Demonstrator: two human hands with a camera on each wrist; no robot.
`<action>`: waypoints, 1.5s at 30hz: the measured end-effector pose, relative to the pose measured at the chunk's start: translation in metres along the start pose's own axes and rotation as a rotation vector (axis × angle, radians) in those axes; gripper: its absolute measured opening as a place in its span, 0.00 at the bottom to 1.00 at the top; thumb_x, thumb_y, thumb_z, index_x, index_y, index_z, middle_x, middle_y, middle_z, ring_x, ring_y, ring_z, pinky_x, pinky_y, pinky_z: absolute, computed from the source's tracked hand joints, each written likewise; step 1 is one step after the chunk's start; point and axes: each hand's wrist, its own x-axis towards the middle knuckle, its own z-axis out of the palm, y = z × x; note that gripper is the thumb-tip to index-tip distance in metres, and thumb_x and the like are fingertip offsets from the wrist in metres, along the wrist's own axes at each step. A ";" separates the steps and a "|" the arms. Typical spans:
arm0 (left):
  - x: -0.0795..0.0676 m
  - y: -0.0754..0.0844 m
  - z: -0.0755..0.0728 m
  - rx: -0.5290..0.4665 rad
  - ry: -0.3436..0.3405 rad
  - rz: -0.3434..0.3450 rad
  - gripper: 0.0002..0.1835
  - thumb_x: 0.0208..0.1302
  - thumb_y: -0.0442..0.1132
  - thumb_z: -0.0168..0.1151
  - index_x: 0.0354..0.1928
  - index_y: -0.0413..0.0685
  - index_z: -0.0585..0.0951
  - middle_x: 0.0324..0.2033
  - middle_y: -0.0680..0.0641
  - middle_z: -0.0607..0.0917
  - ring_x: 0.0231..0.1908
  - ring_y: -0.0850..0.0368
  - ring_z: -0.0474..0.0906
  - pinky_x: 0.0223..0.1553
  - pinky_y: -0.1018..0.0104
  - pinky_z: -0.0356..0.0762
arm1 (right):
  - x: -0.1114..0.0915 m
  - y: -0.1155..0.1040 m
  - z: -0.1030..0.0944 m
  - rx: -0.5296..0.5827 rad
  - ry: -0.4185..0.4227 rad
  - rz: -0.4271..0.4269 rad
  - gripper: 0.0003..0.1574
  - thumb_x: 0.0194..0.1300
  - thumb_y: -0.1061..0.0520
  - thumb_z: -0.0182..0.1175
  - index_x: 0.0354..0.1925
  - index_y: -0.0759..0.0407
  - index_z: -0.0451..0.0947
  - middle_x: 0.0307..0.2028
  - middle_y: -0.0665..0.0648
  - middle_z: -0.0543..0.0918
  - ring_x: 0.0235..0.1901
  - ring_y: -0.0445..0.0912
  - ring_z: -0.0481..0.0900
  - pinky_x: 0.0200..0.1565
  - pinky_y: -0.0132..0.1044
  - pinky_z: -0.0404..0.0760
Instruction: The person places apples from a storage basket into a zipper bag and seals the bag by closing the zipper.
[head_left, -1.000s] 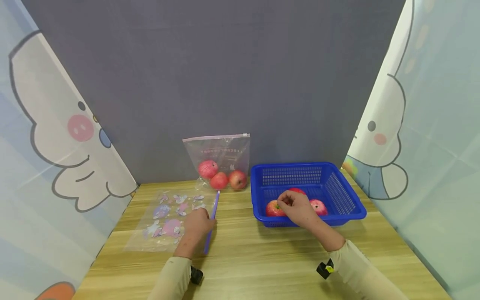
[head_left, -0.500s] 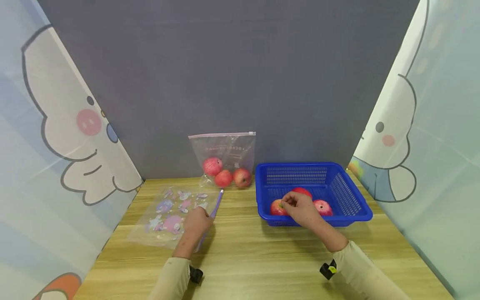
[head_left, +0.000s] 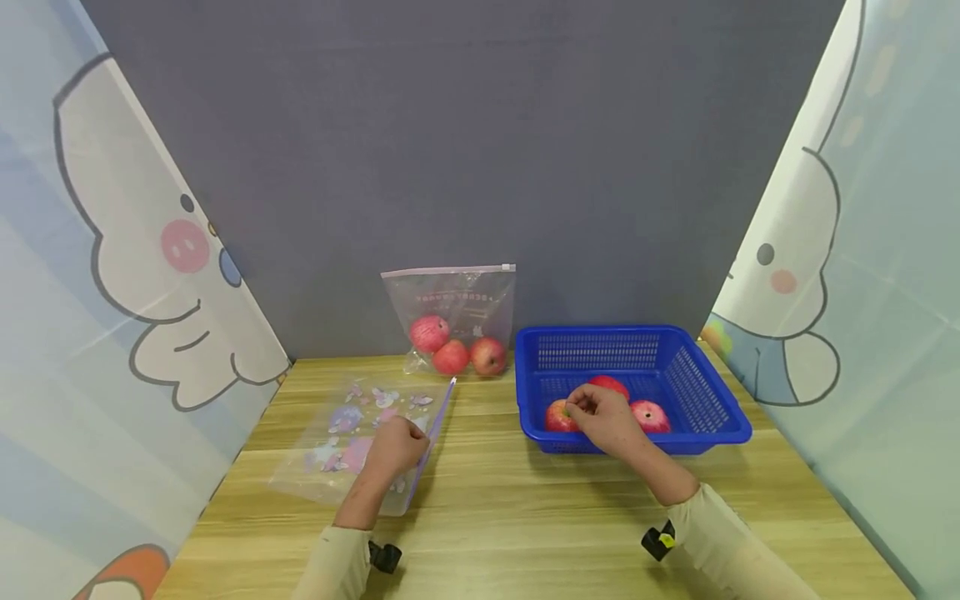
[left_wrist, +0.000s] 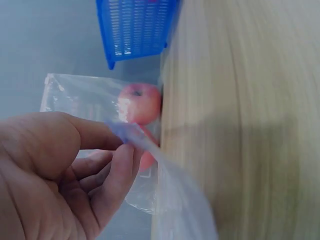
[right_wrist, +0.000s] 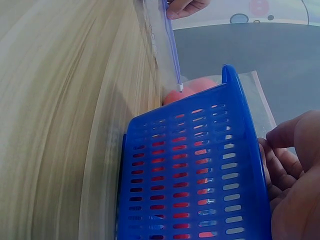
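Note:
My left hand (head_left: 393, 454) pinches the purple zip edge of a clear zip bag (head_left: 352, 458) printed with cartoon figures. The left wrist view shows thumb and fingers closed on the bag's edge (left_wrist: 180, 192), which is raised off the table. My right hand (head_left: 607, 421) hovers over the front of a blue plastic basket (head_left: 716, 437), fingers loosely bent. Its fingertips are beside a red apple (head_left: 557, 417); whether they touch it, I cannot tell. Two more apples lie in the basket, one at the right (head_left: 651, 417) and one partly hidden behind the hand (head_left: 611, 384).
Against the grey back panel (head_left: 480, 150) stands another clear zip bag (head_left: 457, 292) with several red apples (head_left: 451, 357) inside, left of the basket. All of it rests on a wood-grain table (head_left: 510, 517). Cartoon-printed curtains (head_left: 885, 333) hang at both sides.
My left hand has lifted the zip edge of the printed bag off the table and tilted it up. The right hand stays over the basket. The head view has shifted slightly.

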 end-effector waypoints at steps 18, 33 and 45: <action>0.005 0.027 -0.008 -0.078 -0.134 -0.008 0.12 0.64 0.35 0.61 0.23 0.43 0.85 0.13 0.50 0.80 0.15 0.57 0.76 0.15 0.68 0.63 | -0.001 -0.003 0.000 0.030 0.002 0.011 0.03 0.63 0.61 0.65 0.32 0.60 0.81 0.22 0.49 0.78 0.23 0.44 0.73 0.24 0.33 0.74; 0.001 0.040 -0.006 -0.169 -0.131 -0.013 0.07 0.64 0.34 0.63 0.32 0.40 0.87 0.23 0.49 0.83 0.19 0.57 0.80 0.22 0.64 0.77 | 0.000 -0.009 0.002 -0.011 0.020 -0.113 0.03 0.62 0.62 0.65 0.31 0.59 0.80 0.22 0.46 0.78 0.23 0.42 0.74 0.25 0.33 0.75; 0.000 0.058 0.002 -0.270 -0.122 -0.021 0.06 0.64 0.33 0.63 0.33 0.38 0.86 0.32 0.45 0.84 0.22 0.56 0.82 0.25 0.64 0.82 | 0.004 -0.020 0.008 0.009 -0.044 -0.088 0.03 0.65 0.60 0.64 0.33 0.57 0.80 0.26 0.48 0.80 0.26 0.43 0.74 0.26 0.34 0.76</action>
